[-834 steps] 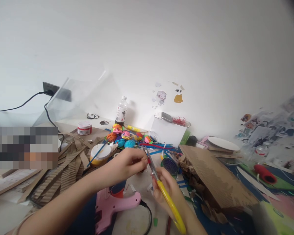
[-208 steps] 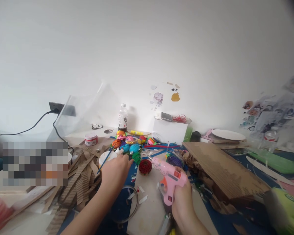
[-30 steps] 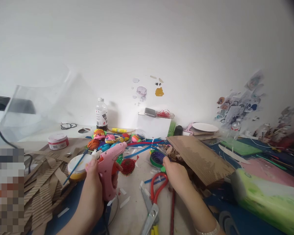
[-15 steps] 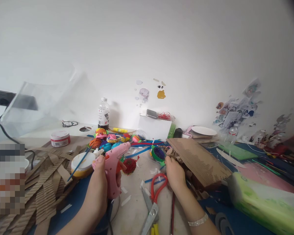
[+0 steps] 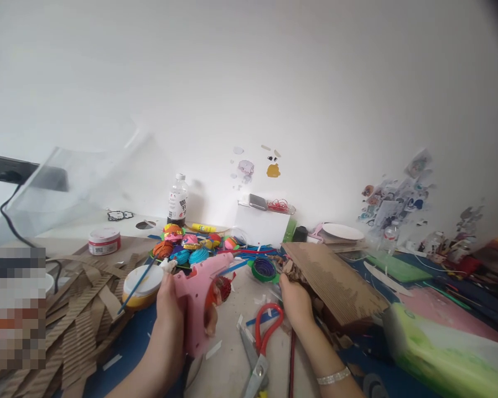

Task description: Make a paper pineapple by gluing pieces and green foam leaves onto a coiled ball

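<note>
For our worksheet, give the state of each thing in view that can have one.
Pink glue gun: held in left hand
Black plug: plugged in
Bottle: upright, capped
Yellow tub: lid on
Red tub: lid on
Purple coil: wound up
Red-handled scissors: lying flat, unclear if shut

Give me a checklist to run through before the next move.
1. Glue gun held in left hand: ok.
2. Nozzle apart from right hand: ok.
3. Right hand gripping purple-and-green coil: cannot tell, the contact is hidden.
4. Red-handled scissors out of both hands: ok, lying on the pale board.
5. Red piece in full view: not ok, partly covered.
6. Nozzle cool: cannot tell.
</note>
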Motion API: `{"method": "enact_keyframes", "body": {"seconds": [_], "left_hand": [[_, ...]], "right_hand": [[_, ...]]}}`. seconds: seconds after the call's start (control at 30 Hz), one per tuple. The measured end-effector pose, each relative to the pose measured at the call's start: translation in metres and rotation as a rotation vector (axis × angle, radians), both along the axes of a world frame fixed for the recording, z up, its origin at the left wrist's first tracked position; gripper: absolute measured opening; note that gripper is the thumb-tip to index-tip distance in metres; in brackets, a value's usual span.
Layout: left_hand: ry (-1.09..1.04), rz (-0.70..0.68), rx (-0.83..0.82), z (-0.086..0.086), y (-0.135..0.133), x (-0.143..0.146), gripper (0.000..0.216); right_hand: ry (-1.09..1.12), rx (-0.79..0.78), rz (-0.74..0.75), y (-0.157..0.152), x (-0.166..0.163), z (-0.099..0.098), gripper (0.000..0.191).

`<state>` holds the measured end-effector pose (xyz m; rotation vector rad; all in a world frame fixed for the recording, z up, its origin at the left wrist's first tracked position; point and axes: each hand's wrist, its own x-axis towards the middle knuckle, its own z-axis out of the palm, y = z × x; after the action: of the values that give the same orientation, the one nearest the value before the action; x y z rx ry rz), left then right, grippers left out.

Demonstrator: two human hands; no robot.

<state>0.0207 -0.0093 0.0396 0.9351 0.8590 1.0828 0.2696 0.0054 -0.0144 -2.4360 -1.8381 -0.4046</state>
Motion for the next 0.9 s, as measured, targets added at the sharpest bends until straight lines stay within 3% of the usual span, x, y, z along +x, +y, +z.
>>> {"method": "enact_keyframes", "body": {"seconds": [0.27,0.4,0.53,0.63,0.77,0.9], "left_hand": [[-0.198,-0.121,-0.069,0.014,0.004,-0.002,0.069],[-0.132,-0.159,-0.077,0.006,0.012,0.007,0.077],[-0.130,-0.131,0.049,-0.002,0.006,0.011,0.069],[-0.057,-0.102,0.175,0.002,-0.004,0.007,0.054],[0.004,-0.175,0.309,0.002,-0.005,0.002,0.043],[-0.008,-0.158,0.402,-0.011,0.006,0.005,0.044]], "right_hand": [[-0.002,-0.018,0.006,0.001,-0.013,-0.002,0.021],[-0.003,0.008,-0.029,0.000,-0.013,-0.002,0.020],[-0.012,0.085,-0.035,-0.004,-0.011,0.002,0.023],[-0.016,0.169,-0.027,-0.007,-0.010,0.006,0.026],[-0.017,0.293,-0.031,-0.015,-0.012,0.019,0.031],[-0.013,0.675,0.120,-0.038,-0.023,0.043,0.045]]}}
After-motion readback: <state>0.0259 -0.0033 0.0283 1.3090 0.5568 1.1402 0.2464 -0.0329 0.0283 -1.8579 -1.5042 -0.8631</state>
